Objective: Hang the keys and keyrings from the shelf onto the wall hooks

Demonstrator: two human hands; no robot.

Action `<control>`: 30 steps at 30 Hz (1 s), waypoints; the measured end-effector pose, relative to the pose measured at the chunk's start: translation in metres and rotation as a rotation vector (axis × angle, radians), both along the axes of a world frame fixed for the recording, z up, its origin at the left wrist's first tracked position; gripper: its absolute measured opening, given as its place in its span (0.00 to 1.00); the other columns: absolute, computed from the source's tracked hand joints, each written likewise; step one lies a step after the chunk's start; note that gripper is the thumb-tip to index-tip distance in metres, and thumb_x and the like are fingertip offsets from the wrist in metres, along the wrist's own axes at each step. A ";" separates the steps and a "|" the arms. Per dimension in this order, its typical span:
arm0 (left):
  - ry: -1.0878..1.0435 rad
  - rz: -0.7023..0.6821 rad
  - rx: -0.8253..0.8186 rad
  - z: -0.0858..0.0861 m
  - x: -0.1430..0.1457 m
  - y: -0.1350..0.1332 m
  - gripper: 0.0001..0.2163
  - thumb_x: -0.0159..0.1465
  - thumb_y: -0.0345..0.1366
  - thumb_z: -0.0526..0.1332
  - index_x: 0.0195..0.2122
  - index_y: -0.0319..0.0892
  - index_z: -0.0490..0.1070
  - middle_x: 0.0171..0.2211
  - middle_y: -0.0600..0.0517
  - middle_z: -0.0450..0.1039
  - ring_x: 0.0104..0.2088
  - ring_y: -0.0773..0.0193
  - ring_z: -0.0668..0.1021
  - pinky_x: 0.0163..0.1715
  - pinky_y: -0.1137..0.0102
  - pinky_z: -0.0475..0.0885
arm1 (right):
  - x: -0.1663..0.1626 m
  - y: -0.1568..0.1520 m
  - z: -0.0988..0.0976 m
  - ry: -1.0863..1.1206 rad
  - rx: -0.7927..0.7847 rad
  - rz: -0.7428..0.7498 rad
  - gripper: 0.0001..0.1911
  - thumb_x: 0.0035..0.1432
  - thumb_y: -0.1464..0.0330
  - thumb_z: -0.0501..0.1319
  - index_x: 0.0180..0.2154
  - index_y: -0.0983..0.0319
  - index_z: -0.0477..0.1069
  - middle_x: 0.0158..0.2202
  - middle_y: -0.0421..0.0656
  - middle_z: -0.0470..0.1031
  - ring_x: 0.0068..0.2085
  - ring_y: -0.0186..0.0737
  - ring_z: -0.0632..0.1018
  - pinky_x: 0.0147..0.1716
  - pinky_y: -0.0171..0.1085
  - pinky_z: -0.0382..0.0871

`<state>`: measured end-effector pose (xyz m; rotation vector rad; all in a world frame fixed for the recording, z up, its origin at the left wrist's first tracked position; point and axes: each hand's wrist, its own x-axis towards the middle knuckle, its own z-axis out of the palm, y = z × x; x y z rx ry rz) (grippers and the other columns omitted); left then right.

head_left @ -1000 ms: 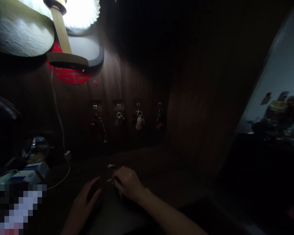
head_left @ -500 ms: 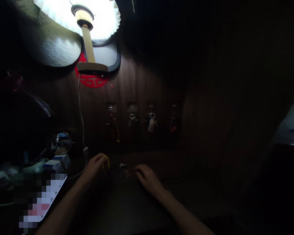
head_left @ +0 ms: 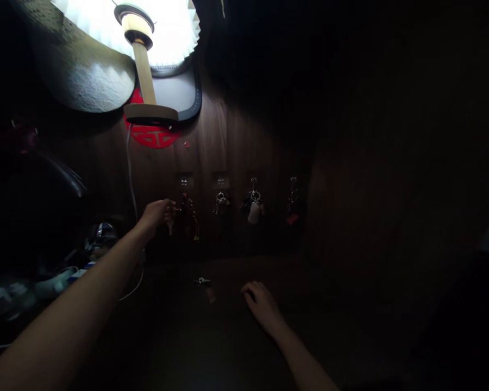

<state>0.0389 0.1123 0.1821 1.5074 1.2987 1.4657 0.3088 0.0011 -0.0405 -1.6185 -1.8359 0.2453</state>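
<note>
My left hand is raised to the back panel, its fingertips pinched together beside the leftmost hook's dark beaded strand with a yellow tail. A small pale piece shows under these fingers, too dim to name. Whether the fingertips touch the strand I cannot tell. My right hand rests low over the dark surface, loosely curved, thumb apart from the fingers and nothing between them. Left of it lie a small metal key-like piece and a dim reddish flat piece.
Key bunches hang from more hooks, one with a white fob, another with a red tag. A lit pleated lamp stands above. Its cable runs down behind my left arm. Clutter fills the left side.
My left hand has risen from the surface to the leftmost hanging strand. The yellow loop seen at it before no longer shows. My right hand has shifted slightly right and down.
</note>
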 end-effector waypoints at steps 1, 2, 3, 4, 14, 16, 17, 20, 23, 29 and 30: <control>-0.013 0.000 0.018 0.003 0.003 0.003 0.09 0.48 0.37 0.56 0.27 0.39 0.71 0.22 0.52 0.73 0.21 0.67 0.76 0.20 0.74 0.69 | 0.000 0.000 0.000 -0.001 -0.002 0.000 0.12 0.55 0.74 0.52 0.34 0.58 0.72 0.37 0.42 0.74 0.43 0.39 0.72 0.43 0.36 0.63; -0.018 0.002 0.038 0.005 0.005 0.006 0.10 0.49 0.37 0.56 0.29 0.38 0.72 0.24 0.51 0.75 0.23 0.67 0.77 0.22 0.74 0.70 | 0.001 0.000 0.000 0.003 -0.002 0.000 0.12 0.55 0.75 0.51 0.34 0.58 0.72 0.37 0.42 0.74 0.42 0.40 0.73 0.43 0.36 0.63; -0.017 0.007 0.061 0.006 0.008 0.009 0.11 0.49 0.35 0.57 0.31 0.38 0.73 0.27 0.50 0.76 0.24 0.66 0.78 0.23 0.73 0.71 | 0.001 0.000 0.000 0.008 0.000 0.001 0.12 0.55 0.75 0.51 0.34 0.58 0.72 0.37 0.41 0.74 0.42 0.40 0.73 0.43 0.36 0.64; -0.011 0.015 0.086 0.007 0.010 0.012 0.12 0.49 0.34 0.57 0.33 0.39 0.74 0.28 0.51 0.77 0.26 0.66 0.79 0.25 0.73 0.72 | 0.001 0.000 0.000 0.014 0.003 0.003 0.12 0.55 0.75 0.51 0.34 0.58 0.71 0.36 0.41 0.74 0.42 0.40 0.73 0.43 0.36 0.64; 0.149 0.165 0.247 -0.014 0.013 0.016 0.13 0.53 0.33 0.59 0.39 0.42 0.76 0.37 0.52 0.79 0.30 0.65 0.80 0.32 0.71 0.75 | 0.001 0.000 0.002 0.024 -0.014 0.004 0.12 0.55 0.75 0.51 0.34 0.58 0.72 0.37 0.42 0.74 0.43 0.41 0.72 0.43 0.36 0.64; 0.184 0.182 0.264 -0.018 0.015 0.013 0.12 0.53 0.33 0.60 0.39 0.43 0.76 0.38 0.53 0.79 0.31 0.65 0.80 0.32 0.72 0.74 | 0.001 0.000 0.001 0.023 -0.016 0.002 0.12 0.56 0.75 0.51 0.34 0.58 0.72 0.38 0.42 0.74 0.43 0.41 0.72 0.43 0.36 0.64; 0.200 0.192 0.272 -0.018 0.017 0.011 0.12 0.54 0.33 0.60 0.39 0.43 0.76 0.38 0.53 0.79 0.32 0.65 0.80 0.33 0.73 0.74 | 0.000 0.000 0.001 0.023 -0.015 -0.001 0.12 0.56 0.75 0.52 0.34 0.58 0.72 0.38 0.42 0.74 0.43 0.41 0.72 0.43 0.36 0.64; 0.249 0.228 0.289 -0.018 0.021 0.010 0.11 0.54 0.33 0.60 0.39 0.45 0.76 0.38 0.54 0.79 0.34 0.64 0.80 0.34 0.73 0.73 | 0.000 0.000 0.002 0.014 -0.011 -0.002 0.12 0.55 0.75 0.52 0.34 0.58 0.72 0.37 0.42 0.74 0.42 0.40 0.73 0.42 0.36 0.64; 0.302 0.271 0.291 -0.017 0.024 0.010 0.10 0.53 0.34 0.61 0.37 0.47 0.76 0.37 0.55 0.80 0.37 0.61 0.80 0.36 0.72 0.71 | 0.000 -0.001 0.003 0.003 -0.013 -0.003 0.12 0.55 0.75 0.52 0.33 0.58 0.72 0.37 0.42 0.74 0.42 0.40 0.73 0.43 0.37 0.64; 0.419 0.381 0.230 -0.020 0.029 0.011 0.10 0.53 0.38 0.61 0.37 0.49 0.76 0.38 0.53 0.79 0.41 0.57 0.78 0.36 0.69 0.69 | 0.000 0.000 0.001 0.005 -0.002 -0.001 0.12 0.56 0.75 0.51 0.33 0.58 0.71 0.37 0.42 0.74 0.42 0.40 0.73 0.43 0.37 0.64; 0.415 0.382 0.230 -0.021 0.029 0.012 0.10 0.53 0.38 0.61 0.36 0.49 0.76 0.38 0.53 0.79 0.41 0.57 0.79 0.36 0.69 0.69 | 0.001 0.000 0.000 0.008 0.000 -0.001 0.12 0.56 0.75 0.51 0.33 0.57 0.71 0.37 0.42 0.74 0.42 0.40 0.73 0.43 0.37 0.64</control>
